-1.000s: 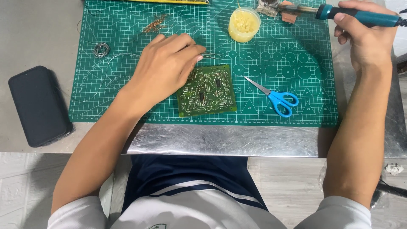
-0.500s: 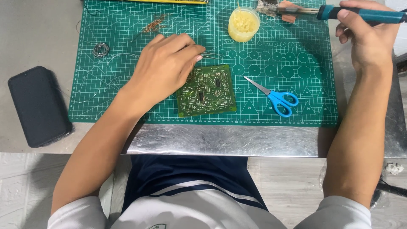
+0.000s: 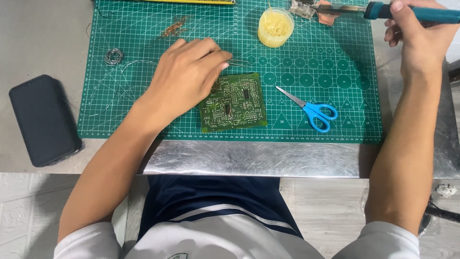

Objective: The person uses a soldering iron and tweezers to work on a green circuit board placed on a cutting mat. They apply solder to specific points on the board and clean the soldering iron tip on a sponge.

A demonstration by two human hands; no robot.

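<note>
1. Comparing this moment with a second ago, we find little changed: our left hand (image 3: 189, 76) still rests at the upper left corner of the circuit board (image 3: 233, 102), and the board lies where it lay, near the front edge of the green cutting mat (image 3: 335, 129).
2. Our left hand is loosely curled, fingers bent down, and it pinches thin metal tweezers (image 3: 239, 61) whose tips stick out just past the fingertips, over the mat above the board's top edge.
3. Our right hand (image 3: 421, 38) has stayed at the mat's far right corner, closed around the blue handle of a soldering iron (image 3: 407, 12). The iron's metal end points left toward a holder with a brown sponge (image 3: 318, 10) at the far edge.
4. Because the iron stays well apart from the board, we judge that no soldering is under way at this instant; both hands are holding position.
5. For containers, we see one: a small round yellow tub (image 3: 275, 27) near the far edge, open and filled with pale yellow paste.
6. Blue-handled scissors (image 3: 311, 109) lie just right of the board, closed. A coil of solder wire (image 3: 113, 56) sits near the mat's left edge, and a dark phone (image 3: 43, 120) lies on the steel table (image 3: 249, 160) left of the mat.
</note>
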